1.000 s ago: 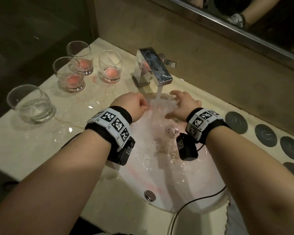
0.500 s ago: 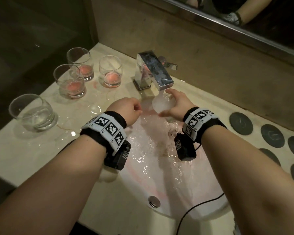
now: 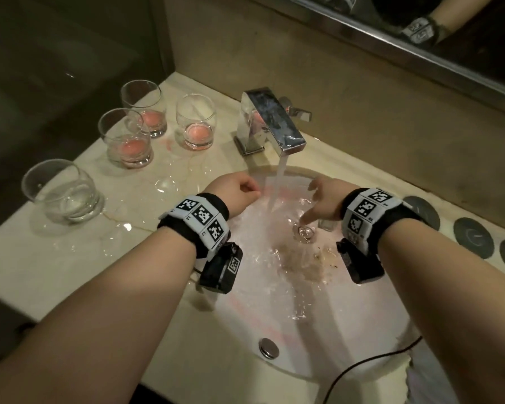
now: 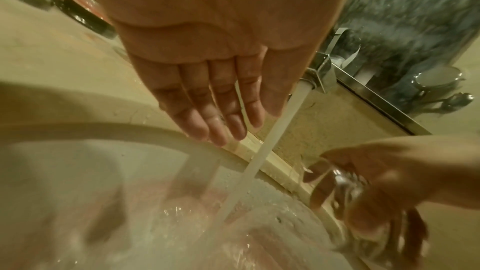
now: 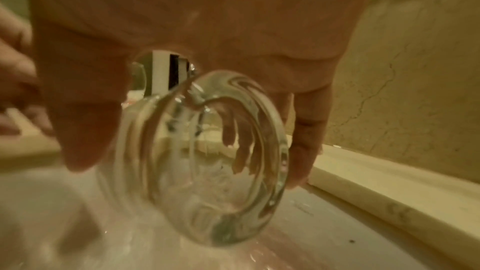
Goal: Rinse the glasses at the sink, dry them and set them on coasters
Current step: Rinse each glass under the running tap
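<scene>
Hands first: our right hand (image 3: 324,202) reaches down into the sink basin (image 3: 347,330), its thumb and fingers (image 5: 309,130) curled around a clear glass (image 5: 202,171). The right wrist view shows that glass tilted on its side, thumb on one flank and fingers on the other, with its thick base toward the camera. It sits just right of the stream of water (image 3: 277,185), not under it.

Our left hand (image 4: 215,93) holds nothing. In the left wrist view its fingers (image 4: 221,122) are straight and close together, pointing down just left of the stream, above the far rim of the basin. We cannot tell whether they touch the water.

Above the hands, a square chrome faucet (image 3: 271,123) pours steadily into the basin, and water spreads across the white bowl around the drain (image 3: 303,231). Some brown flecks lie in the water near the right wrist camera.

On the wet marble counter (image 3: 41,258) to our left stand three glasses with pink liquid in the bottom: one at the back (image 3: 145,107), one in front of it (image 3: 126,138) and one nearer the faucet (image 3: 196,125). Closer to us, well apart from those, a tilted glass of clear water (image 3: 63,195) rests on the counter.

To our right, dark round coasters (image 3: 473,237) lie in a row along the counter edge. A black cable (image 3: 362,365) crosses the near rim of the basin. A mirror (image 3: 420,30) runs along the wall behind.
</scene>
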`<action>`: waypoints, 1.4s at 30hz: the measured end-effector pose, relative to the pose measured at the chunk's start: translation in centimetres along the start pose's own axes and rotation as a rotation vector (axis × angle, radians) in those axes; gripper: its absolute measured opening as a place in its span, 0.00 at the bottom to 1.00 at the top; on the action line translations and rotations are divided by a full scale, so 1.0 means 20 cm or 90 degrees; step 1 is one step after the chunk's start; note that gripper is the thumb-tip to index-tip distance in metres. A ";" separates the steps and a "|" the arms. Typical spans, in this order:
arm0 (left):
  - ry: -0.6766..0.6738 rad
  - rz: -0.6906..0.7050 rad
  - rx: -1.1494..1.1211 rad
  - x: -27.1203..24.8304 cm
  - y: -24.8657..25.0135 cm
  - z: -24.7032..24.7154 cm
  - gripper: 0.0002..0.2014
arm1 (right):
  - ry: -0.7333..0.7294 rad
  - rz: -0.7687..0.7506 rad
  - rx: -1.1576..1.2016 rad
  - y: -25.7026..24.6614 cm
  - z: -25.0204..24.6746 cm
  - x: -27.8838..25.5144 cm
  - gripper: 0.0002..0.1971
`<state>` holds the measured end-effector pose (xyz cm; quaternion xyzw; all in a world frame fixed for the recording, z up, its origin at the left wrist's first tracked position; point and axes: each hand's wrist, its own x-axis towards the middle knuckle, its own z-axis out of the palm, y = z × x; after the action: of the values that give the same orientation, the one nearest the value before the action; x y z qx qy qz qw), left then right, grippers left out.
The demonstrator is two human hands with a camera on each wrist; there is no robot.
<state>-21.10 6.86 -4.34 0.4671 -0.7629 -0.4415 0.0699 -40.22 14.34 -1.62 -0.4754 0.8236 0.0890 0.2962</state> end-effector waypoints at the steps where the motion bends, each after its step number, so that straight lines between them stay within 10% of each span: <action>1: -0.002 0.003 -0.030 0.01 0.00 0.01 0.09 | -0.001 -0.005 0.041 -0.01 -0.01 0.02 0.42; 10: -0.026 -0.051 -0.299 0.07 -0.02 0.08 0.08 | 0.031 -0.013 0.468 -0.08 0.05 0.14 0.40; 15: -0.073 -0.118 -0.515 0.12 0.00 0.08 0.04 | 0.070 -0.059 0.708 -0.09 0.12 0.14 0.19; 21: -0.112 -0.129 -0.600 0.13 0.02 0.06 0.10 | 0.055 -0.113 0.644 -0.05 0.16 0.13 0.17; 24: -0.163 -0.114 -0.613 0.14 0.02 0.05 0.15 | -0.002 -0.049 0.632 -0.07 0.15 0.13 0.32; 31: -0.134 -0.125 -0.708 0.15 0.03 0.06 0.05 | 0.011 -0.114 0.697 -0.02 0.19 0.15 0.39; 42: -0.098 -0.101 -0.730 0.14 0.07 0.05 0.06 | -0.003 -0.095 0.771 -0.04 0.16 0.15 0.23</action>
<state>-24.03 5.62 -4.75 0.3771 -0.3676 -0.8206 0.2222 -39.47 13.16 -5.72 -0.2788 0.6918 -0.4150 0.5210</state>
